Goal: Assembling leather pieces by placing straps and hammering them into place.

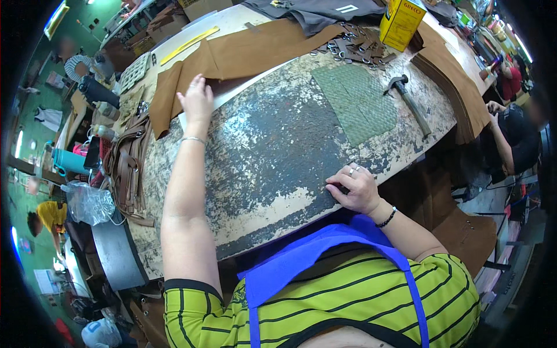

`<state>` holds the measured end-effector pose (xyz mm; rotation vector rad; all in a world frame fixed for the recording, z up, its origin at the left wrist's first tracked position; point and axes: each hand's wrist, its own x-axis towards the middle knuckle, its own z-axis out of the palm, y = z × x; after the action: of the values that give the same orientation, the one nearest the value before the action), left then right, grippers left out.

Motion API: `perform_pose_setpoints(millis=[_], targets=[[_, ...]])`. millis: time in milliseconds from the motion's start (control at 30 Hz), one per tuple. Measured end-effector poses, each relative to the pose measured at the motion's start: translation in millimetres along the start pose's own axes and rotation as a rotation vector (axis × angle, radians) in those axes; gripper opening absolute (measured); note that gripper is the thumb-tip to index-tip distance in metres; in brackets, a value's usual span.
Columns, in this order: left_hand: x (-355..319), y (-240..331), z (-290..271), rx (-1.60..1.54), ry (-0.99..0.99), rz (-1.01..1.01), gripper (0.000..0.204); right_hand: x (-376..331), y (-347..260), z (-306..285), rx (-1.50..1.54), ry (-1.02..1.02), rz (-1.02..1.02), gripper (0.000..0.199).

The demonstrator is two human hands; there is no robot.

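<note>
My left hand point(198, 104) reaches to the far left of the worktable point(261, 133), its fingers stretched out over the near edge of a long brown leather piece point(243, 52). Whether the fingertips press on the leather or hover just above it, I cannot tell. A white sheet point(232, 93) shows partly from under the leather. My right hand point(357, 190) rests at the table's near edge with fingers curled and thumb near the index finger. Anything inside that grip is too small or hidden to make out. A green textured mat point(354, 104) lies beyond it, with a hammer point(409, 104) to its right.
Small leather tabs with metal rings point(360, 46) lie in a pile beside a yellow can point(401, 24). Brown straps point(127, 168) hang along the left edge. Stacked leather point(452, 81) drapes over the right edge. Another person point(513, 139) works at the far right.
</note>
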<state>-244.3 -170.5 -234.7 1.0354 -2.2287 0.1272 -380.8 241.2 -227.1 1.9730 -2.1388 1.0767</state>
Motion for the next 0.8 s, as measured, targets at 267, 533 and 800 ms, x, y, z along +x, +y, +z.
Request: perform_pose_setpoints(millis=[267,533,800], targets=[[-20,63,-161,-0.267,0.181,0.443,0.012,-6,8,-3,-0.022,0.037,0.011,0.01],[-212,88,-249,-0.513,-0.53,0.264,0.025,14,67,-28,0.705,0.399,0.054,0.035],[-194,-39,-207,-0.08,-0.142,-0.257,0.038,90,149,-25,-0.378,0.005,0.443,0.061]])
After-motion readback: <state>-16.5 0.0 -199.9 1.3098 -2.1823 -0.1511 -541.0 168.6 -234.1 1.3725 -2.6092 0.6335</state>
